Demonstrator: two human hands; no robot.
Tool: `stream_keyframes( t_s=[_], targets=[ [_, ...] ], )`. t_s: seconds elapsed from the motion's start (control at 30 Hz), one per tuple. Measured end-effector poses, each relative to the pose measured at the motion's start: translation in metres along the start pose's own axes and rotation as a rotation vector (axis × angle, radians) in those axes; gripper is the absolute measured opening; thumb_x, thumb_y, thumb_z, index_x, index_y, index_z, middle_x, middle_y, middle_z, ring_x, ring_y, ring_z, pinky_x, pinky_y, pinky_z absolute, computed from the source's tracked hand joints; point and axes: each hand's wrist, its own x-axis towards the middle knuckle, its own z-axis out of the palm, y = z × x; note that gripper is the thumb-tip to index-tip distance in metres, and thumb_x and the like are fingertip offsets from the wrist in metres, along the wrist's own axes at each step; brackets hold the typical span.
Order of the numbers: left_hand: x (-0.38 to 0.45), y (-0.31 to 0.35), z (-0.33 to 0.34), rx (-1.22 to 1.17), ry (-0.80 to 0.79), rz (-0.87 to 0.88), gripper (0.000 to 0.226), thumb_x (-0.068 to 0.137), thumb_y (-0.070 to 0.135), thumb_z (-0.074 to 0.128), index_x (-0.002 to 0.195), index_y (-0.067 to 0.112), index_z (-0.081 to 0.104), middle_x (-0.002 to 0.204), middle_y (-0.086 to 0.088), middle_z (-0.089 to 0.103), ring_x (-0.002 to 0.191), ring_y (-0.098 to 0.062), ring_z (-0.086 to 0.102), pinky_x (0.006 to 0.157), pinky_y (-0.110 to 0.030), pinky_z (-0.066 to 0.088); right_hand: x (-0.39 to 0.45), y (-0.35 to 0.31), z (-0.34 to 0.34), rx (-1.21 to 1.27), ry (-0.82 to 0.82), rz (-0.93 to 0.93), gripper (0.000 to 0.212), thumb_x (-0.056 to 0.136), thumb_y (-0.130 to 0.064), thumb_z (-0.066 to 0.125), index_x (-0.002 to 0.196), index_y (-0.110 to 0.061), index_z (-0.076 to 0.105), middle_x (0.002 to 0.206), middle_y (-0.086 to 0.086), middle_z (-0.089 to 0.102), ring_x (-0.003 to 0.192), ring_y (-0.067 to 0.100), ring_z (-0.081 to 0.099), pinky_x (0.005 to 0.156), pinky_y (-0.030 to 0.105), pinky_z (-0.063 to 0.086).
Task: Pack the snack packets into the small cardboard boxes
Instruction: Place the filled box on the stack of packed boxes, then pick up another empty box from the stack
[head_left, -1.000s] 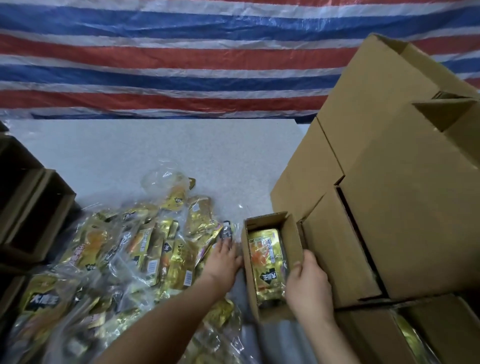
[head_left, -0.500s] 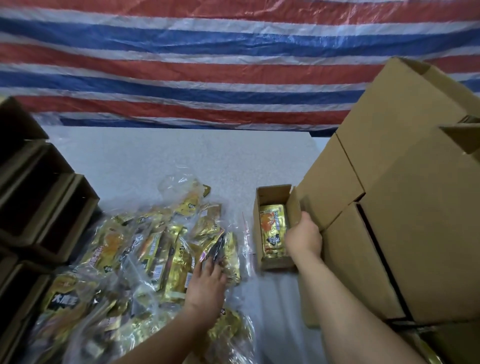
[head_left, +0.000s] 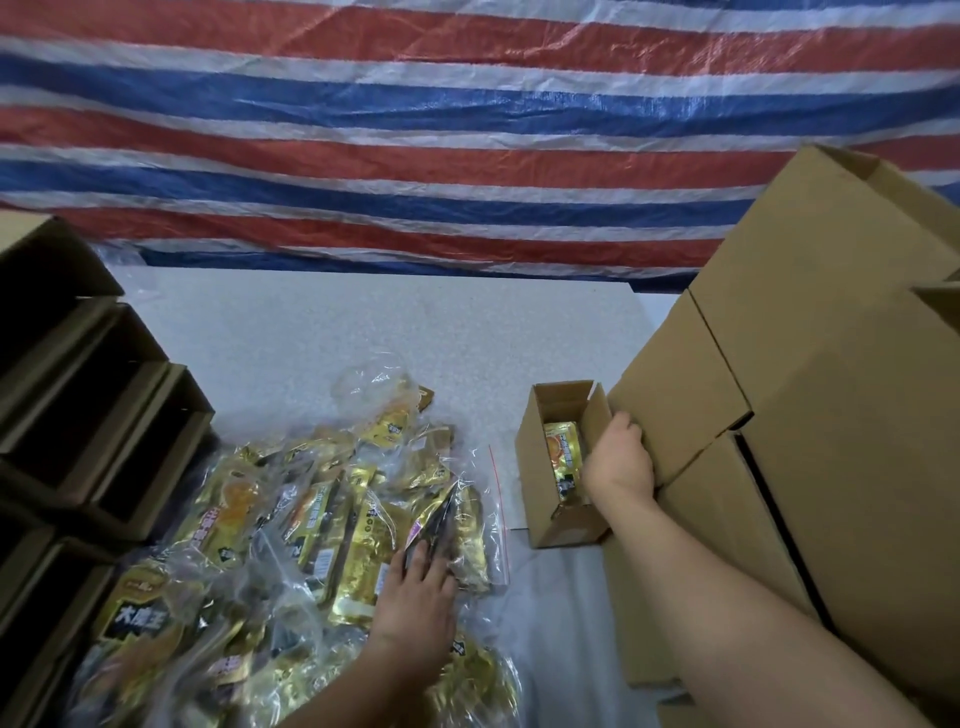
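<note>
Right hand: the right hand (head_left: 621, 462) grips the right wall of the small cardboard box (head_left: 563, 467) at centre right of the frame, likely steadying it open for loading.
Left hand: the left hand (head_left: 418, 584) rests, fingers spread, on the snack packets (head_left: 332, 525) at lower centre, probably choosing one.
Box contents: one gold packet (head_left: 563, 457) lies inside; room above it looks free.
Right edge: large cardboard boxes (head_left: 831, 415) stand just beside the small box, hemming that side.
Left edge: empty open boxes (head_left: 98, 410) stacked.
Open room: bare tabletop (head_left: 363, 322) beyond the pile.
</note>
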Motion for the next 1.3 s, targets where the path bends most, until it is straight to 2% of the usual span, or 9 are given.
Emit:
stream_keyframes(
  t_s=[0.2,0.37,0.5,0.63,0.73,0.93,1.03,1.17,1.3],
  targets=[
    [-0.005,-0.002,-0.014,0.038,-0.008,0.061,0.061,0.105,0.044,0.021,0.157,0.018,0.004,0.165,-0.010,-0.004,0.150,-0.037,-0.006,0.118,-0.055,-0.007,-0.021,-0.001,-0.002,-0.079,0.067,-0.198,0.032,0.090,-0.001,0.054,0.121,-0.004,0.048,0.127,0.014,0.047,0.118,0.031,0.048,0.099,0.037,0.043],
    [-0.036,-0.008,-0.027,-0.029,0.032,0.061,0.058,0.106,0.040,0.022,0.157,0.017,0.006,0.164,-0.012,0.000,0.151,-0.032,-0.006,0.121,-0.052,-0.006,-0.072,-0.020,-0.014,0.156,0.173,-0.426,0.013,0.085,-0.001,0.056,0.096,0.000,0.062,0.107,0.016,0.059,0.096,0.037,0.057,0.080,0.044,0.050],
    [-0.065,-0.015,-0.031,-0.270,0.122,0.037,0.054,0.106,0.040,0.026,0.155,0.019,0.017,0.164,-0.008,0.012,0.151,-0.029,0.006,0.122,-0.047,-0.001,-0.116,-0.008,-0.006,0.386,0.110,-0.390,0.017,0.090,-0.001,0.054,0.099,-0.002,0.068,0.100,0.010,0.064,0.087,0.028,0.058,0.076,0.033,0.044],
    [-0.119,-0.034,-0.036,-0.472,0.195,-0.071,0.047,0.102,0.032,0.037,0.148,0.024,0.035,0.159,-0.001,0.028,0.146,-0.024,0.028,0.123,-0.046,0.017,-0.166,0.000,-0.010,0.451,-0.006,-0.327,0.014,0.094,-0.008,0.054,0.088,-0.015,0.064,0.086,-0.001,0.060,0.075,0.014,0.056,0.064,0.029,0.041],
    [-0.151,-0.048,-0.041,-0.536,0.242,-0.121,0.040,0.099,0.033,0.040,0.136,0.021,0.049,0.144,-0.001,0.047,0.127,-0.020,0.048,0.112,-0.040,0.039,-0.192,0.009,-0.013,0.498,-0.005,-0.293,0.023,0.092,-0.006,0.059,0.079,-0.024,0.059,0.081,0.001,0.064,0.072,0.013,0.056,0.061,0.029,0.038],
    [-0.226,-0.076,-0.069,-0.688,0.480,-0.182,0.037,0.097,0.042,0.040,0.123,0.026,0.059,0.120,0.004,0.063,0.109,-0.015,0.060,0.093,-0.031,0.049,-0.241,-0.014,-0.040,0.544,-0.096,-0.305,0.016,0.095,-0.012,0.059,0.087,-0.024,0.066,0.083,-0.009,0.064,0.077,0.005,0.056,0.061,0.018,0.039],
    [-0.264,-0.086,-0.076,-0.718,0.599,-0.185,0.034,0.099,0.045,0.039,0.116,0.026,0.062,0.113,0.009,0.065,0.101,-0.009,0.059,0.087,-0.028,0.049,-0.271,-0.035,-0.052,0.600,-0.158,-0.370,0.013,0.098,-0.014,0.057,0.094,-0.020,0.068,0.083,-0.005,0.067,0.077,0.009,0.061,0.061,0.024,0.045],
    [-0.305,-0.102,-0.088,-0.739,0.723,-0.213,0.031,0.101,0.042,0.041,0.113,0.026,0.064,0.108,0.012,0.063,0.098,-0.004,0.056,0.091,-0.027,0.049,-0.309,-0.054,-0.058,0.625,-0.244,-0.450,0.017,0.099,-0.018,0.057,0.086,-0.022,0.068,0.073,0.001,0.068,0.072,0.020,0.065,0.063,0.032,0.049],
    [-0.344,-0.136,-0.108,-0.612,0.903,-0.291,0.030,0.099,0.039,0.044,0.109,0.020,0.065,0.105,0.008,0.064,0.102,-0.009,0.057,0.091,-0.025,0.045,-0.338,-0.061,-0.055,0.609,-0.272,-0.495,0.022,0.098,-0.017,0.058,0.081,-0.026,0.067,0.066,-0.003,0.067,0.060,0.003,0.060,0.050,0.012,0.041]
  ],
)
